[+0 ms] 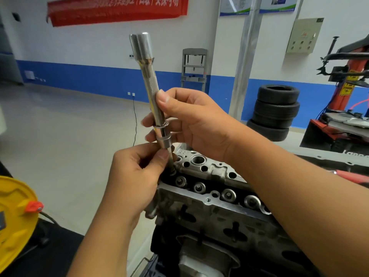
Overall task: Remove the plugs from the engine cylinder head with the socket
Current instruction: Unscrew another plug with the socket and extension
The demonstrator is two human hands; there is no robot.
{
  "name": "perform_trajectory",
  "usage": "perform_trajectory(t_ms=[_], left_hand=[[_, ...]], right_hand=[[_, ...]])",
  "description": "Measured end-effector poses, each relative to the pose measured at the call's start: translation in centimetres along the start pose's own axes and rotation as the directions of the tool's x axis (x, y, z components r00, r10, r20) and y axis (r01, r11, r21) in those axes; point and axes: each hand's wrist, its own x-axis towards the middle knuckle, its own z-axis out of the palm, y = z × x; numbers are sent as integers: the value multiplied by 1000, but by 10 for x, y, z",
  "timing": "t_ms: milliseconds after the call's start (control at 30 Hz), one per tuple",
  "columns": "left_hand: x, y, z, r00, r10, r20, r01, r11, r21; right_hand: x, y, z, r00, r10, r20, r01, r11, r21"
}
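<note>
1. Head view is showing my right hand (191, 124) wrapping around the middle of the socket tool (154, 100), thumb lying along the knurled shaft and the other fingers curling behind it.
2. I am holding that tool nearly upright, tilting slightly left, with its wide cylindrical end pointing up toward the wall.
3. My left hand (135, 172) is pinching the thin lower end of the tool between thumb and forefinger, just under the stepped collar.
4. What sits at that lower tip I cannot tell; my fingers are hiding most of it.
5. The tip is hanging just above the near left corner of the cylinder head (209, 188), close to a dark bore there.
6. The cylinder head is lying below my hands, running away to the right, with a row of round valve springs (228, 194) showing along its top.
7. A stack of tyres (276, 110) is standing well behind on the right, beside a red tyre machine (343, 108).
8. A yellow reel (14, 214) is sitting at the left edge.
</note>
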Motion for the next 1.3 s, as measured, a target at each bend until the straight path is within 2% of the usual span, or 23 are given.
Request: perform_trajectory(t_ms=[200, 367, 533, 633, 800, 1033, 1100, 1200, 1300], left_hand=[[-4, 3, 8, 994, 29, -106, -37, 996, -76], [-3, 2, 8, 999, 51, 12, -49, 995, -85], [-1, 0, 10, 995, 29, -92, -40, 992, -120], [-1, -1, 9, 994, 25, -110, -39, 991, -131], [-1, -4, 7, 999, 37, 27, -32, 985, -167], [-1, -5, 9, 992, 21, -123, -38, 990, -137], [-1, -4, 8, 996, 19, -92, -32, 990, -139], [-1, -3, 7, 998, 10, 55, 0, 983, -183], [0, -4, 8, 999, 13, 29, -9, 993, -119]], right_hand=[[-1, 2, -5, 997, -27, -70, 25, 999, -36], [2, 3, -4, 997, -3, -80, -2, 998, -69], [2, 3, -3, 996, 42, -73, -48, 995, -85], [2, 5, -3, 997, 39, -70, -48, 992, -120], [2, 5, -4, 994, 32, -101, -40, 997, -71], [2, 6, -4, 995, 24, -96, -30, 997, -71], [3, 6, -3, 994, 27, -101, -35, 996, -76], [3, 7, -3, 994, 36, -102, -44, 996, -74], [3, 7, -4, 995, 43, -92, -50, 996, -79]])
